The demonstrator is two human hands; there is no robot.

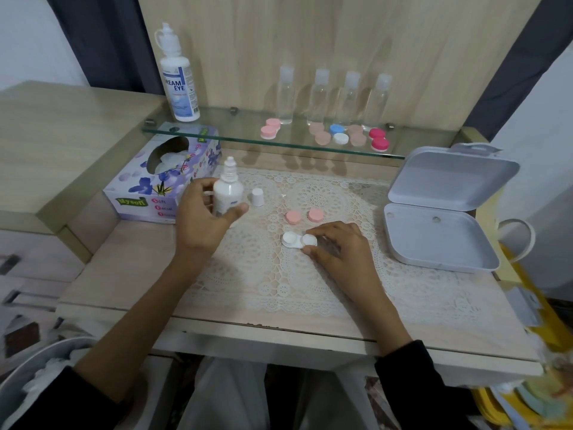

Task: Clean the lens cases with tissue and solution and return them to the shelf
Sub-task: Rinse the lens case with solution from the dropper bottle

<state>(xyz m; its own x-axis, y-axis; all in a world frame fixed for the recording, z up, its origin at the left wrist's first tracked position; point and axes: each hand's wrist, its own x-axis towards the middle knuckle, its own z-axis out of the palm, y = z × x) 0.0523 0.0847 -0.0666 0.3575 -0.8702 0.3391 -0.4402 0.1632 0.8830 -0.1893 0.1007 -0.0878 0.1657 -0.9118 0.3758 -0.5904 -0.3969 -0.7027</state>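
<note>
My left hand [203,212] grips a small white solution bottle [228,189], upright and uncapped, above the lace mat. Its white cap [257,197] stands on the mat just right of it. My right hand [336,246] pinches the right end of an open white lens case [298,240] lying on the mat. Two pink lids [304,216] lie just behind the case. A floral tissue box [164,178] sits at the left. On the glass shelf [248,141] lie several closed lens cases in pink [270,128], blue-white [338,134] and magenta [379,139].
A large solution bottle [179,77] stands at the shelf's left end. Several clear small bottles [333,97] line the shelf's back. An open white hinged box [440,212] lies at the right of the table. A bin with crumpled tissue [40,377] is at lower left.
</note>
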